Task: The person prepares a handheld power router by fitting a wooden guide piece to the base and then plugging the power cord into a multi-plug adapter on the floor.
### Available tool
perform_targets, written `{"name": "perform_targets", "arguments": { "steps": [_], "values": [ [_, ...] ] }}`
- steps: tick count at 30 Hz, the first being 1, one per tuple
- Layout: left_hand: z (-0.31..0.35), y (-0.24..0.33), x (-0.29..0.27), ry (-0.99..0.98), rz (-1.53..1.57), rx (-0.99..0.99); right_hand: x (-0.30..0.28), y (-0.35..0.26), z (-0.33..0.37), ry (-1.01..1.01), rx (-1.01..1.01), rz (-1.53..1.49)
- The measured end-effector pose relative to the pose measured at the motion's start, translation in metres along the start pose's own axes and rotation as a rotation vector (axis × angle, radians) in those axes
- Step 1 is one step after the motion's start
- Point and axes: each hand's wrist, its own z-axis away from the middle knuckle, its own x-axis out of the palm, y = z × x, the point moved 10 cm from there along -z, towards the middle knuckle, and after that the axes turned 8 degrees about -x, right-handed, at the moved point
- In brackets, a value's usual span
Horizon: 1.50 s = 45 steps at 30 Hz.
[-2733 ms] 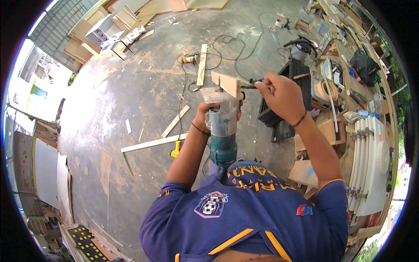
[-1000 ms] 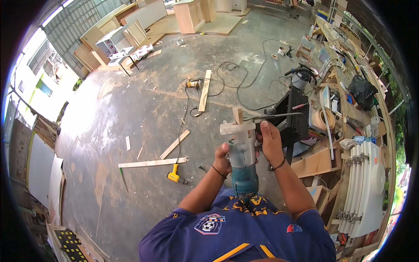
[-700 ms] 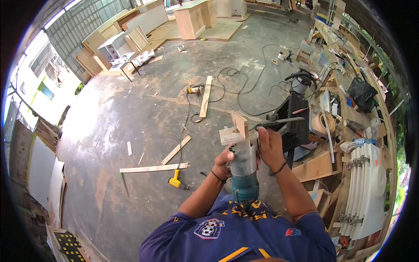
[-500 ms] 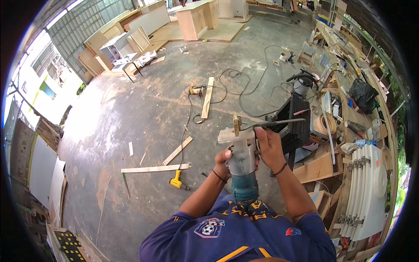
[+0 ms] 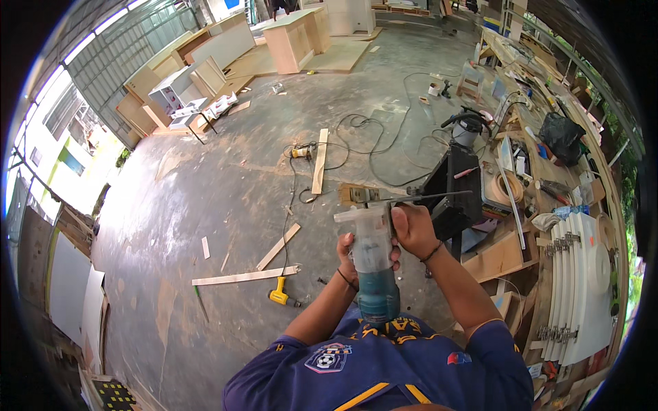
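In front of my chest stands a trim router [image 5: 375, 288] with a teal body and a cloudy clear base at its upper end. My left hand [image 5: 347, 255] is closed around the base's left side. My right hand [image 5: 415, 231] is closed at its upper right, thumb up, gripping a flat brush [image 5: 356, 194] with tan bristles. The bristles lie just above the router's base, pointing left. A thin dark rod sticks out rightward past my right hand; whether it is the brush's handle I cannot tell. My right fingertips are partly hidden behind the router.
On the concrete floor lie wood strips [image 5: 245, 276], a yellow heat gun [image 5: 279, 293], a green pencil-like stick [image 5: 201, 304], a yellow corded tool [image 5: 301, 151] and loose cables. To the right, a black case [image 5: 449, 181] stands by a cluttered workbench [image 5: 548, 181]. Cabinets [image 5: 291, 48] stand far back.
The brush has turned from edge-on to broadside, its bristles now showing above the router's base. Both hands and the router have shifted slightly left and down in view.
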Motion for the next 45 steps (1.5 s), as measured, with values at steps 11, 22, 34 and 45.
{"name": "perform_targets", "arguments": {
  "steps": [11, 22, 34, 45],
  "values": [
    [-0.002, 0.010, -0.006, 0.142, -0.207, 0.019, -0.008, 0.008, 0.008, 0.062, 0.292, -0.216],
    [-0.001, 0.014, 0.006, 0.152, -0.229, 0.041, -0.002, 0.018, 0.019, 0.099, 0.346, -0.538],
    [0.001, 0.012, 0.014, 0.113, -0.220, 0.027, -0.013, 0.018, 0.021, 0.133, 0.373, -0.494],
    [-0.004, 0.010, 0.032, 0.049, -0.264, -0.005, -0.092, -0.082, -0.010, 0.110, -0.203, 0.347]
  ]
}}
